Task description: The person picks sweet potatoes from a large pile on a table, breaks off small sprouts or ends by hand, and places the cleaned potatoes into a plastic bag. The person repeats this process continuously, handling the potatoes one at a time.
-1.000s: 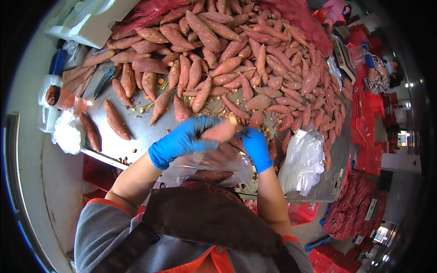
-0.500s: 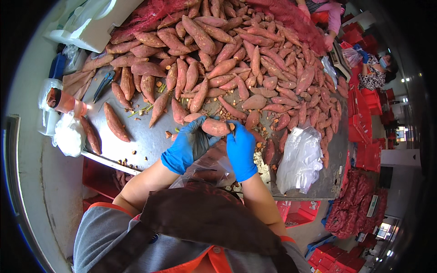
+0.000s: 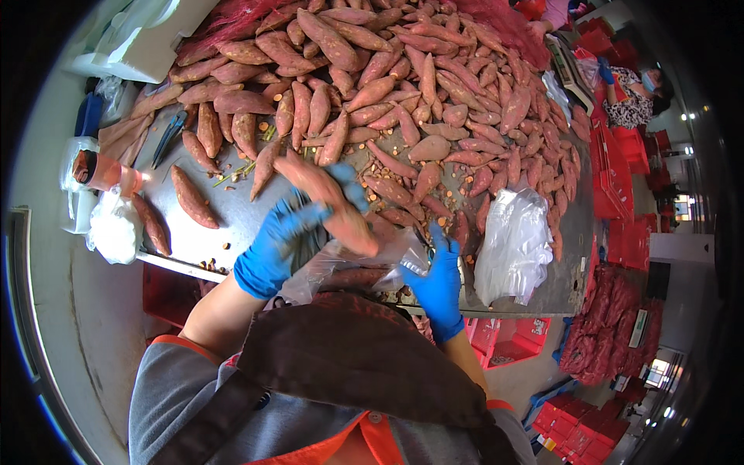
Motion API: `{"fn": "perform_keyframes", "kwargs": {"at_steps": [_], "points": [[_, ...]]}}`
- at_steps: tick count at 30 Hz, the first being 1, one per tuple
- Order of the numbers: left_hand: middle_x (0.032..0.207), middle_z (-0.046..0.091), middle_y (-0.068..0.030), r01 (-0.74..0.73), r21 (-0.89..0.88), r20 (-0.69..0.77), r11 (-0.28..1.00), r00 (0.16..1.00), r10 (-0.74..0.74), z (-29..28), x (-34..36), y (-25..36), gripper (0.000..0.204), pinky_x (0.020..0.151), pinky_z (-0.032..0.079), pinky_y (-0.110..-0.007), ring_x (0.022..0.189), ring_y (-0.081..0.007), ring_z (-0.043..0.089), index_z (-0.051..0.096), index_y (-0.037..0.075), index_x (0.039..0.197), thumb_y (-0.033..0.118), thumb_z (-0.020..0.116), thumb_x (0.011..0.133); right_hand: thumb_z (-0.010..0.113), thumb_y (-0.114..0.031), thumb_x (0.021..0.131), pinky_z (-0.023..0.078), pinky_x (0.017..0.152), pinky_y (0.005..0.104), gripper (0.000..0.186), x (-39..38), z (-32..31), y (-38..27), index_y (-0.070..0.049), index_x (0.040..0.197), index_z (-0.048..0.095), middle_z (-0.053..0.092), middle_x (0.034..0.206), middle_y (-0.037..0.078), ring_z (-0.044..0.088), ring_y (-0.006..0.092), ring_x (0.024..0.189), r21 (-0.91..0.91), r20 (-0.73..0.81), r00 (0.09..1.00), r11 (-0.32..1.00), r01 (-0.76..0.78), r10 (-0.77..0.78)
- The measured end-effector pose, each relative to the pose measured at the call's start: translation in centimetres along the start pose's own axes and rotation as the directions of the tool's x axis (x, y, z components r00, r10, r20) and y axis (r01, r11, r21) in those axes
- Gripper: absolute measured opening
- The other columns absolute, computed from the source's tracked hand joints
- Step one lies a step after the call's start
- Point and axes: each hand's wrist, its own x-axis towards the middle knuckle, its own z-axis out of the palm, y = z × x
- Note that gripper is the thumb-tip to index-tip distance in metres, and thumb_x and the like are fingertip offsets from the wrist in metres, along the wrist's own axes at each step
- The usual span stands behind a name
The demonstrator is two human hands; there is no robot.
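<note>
My left hand [image 3: 280, 242], in a blue glove with dark-soiled fingers, is closed around a long reddish sweet potato [image 3: 335, 203], blurred by motion and slanting over the table's near part. Beside it to the right, my blue-gloved right hand [image 3: 435, 283] has thumb and forefinger a little apart, with a thin dark thing between them too small to name. A clear plastic bag [image 3: 360, 260] with sweet potatoes under or in it lies between my hands, against the table's near edge. Beyond them rises a large heap of sweet potatoes [image 3: 434, 116].
Clear plastic bags [image 3: 513, 248] lie right of my right hand. On the left are blue-handled pliers or cutters [image 3: 169, 139], a bottle [image 3: 108, 172] and a white knotted bag [image 3: 116, 226]. Trimmed bits dot the metal table [image 3: 240, 225]. Red crates [image 3: 612, 186] and a masked person [image 3: 632, 101] are at the right.
The sweet potato now slants lengthwise in my left hand, where both hands held it before. My right hand has let go of it and moved down and right.
</note>
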Motion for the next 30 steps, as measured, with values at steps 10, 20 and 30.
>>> {"fn": "perform_keyframes", "kwargs": {"at_steps": [10, 20, 30], "points": [[0.103, 0.061, -0.0123, -0.306, 0.951, 0.280, -0.034, 0.906, -0.318, 0.2, 2.6, -8.5, 0.034, 0.079, 0.045, -0.035, 0.092, -0.0248, 0.057, 0.057, 0.005, 0.111, 0.014, 0.064, 0.078, 0.055, -0.004, 0.085, 0.039, 0.055, 0.0187, 0.016, -2.6, -1.4, 2.5, -0.001, 0.100, 0.060, 0.058, 0.077, 0.000, 0.046, 0.0039, 0.062, 0.799, 0.201, 0.901, 0.468, -0.378, 0.385], [0.115, 0.057, -0.0123, -0.542, 0.664, 0.171, -0.514, 0.780, -0.601, -3.5, 0.7, -0.6, 0.056, 0.098, 0.036, -0.049, 0.104, -0.0318, 0.056, 0.052, 0.013, 0.123, 0.035, 0.066, 0.075, 0.049, -0.008, 0.087, 0.034, 0.049, 0.0212, 0.017, -2.9, -2.8, 1.0, 0.002, 0.089, 0.063, 0.061, 0.075, 0.004, 0.044, 0.0071, 0.056, 0.786, 0.370, 0.837, 0.344, -0.514, 0.403], [0.116, 0.055, -0.0125, -0.534, 0.737, 0.542, -0.415, 0.833, -0.110, 5.4, 0.4, 4.6, 0.044, 0.092, 0.041, -0.044, 0.105, -0.0316, 0.052, 0.056, 0.006, 0.117, 0.015, 0.068, 0.075, 0.047, -0.031, 0.092, 0.031, 0.048, 0.0238, 0.033, 10.9, -16.6, -0.4, 0.000, 0.101, 0.056, 0.054, 0.079, 0.004, 0.036, 0.0091, 0.051, 0.993, 0.112, 0.994, -0.046, -0.112, 0.004]]}}
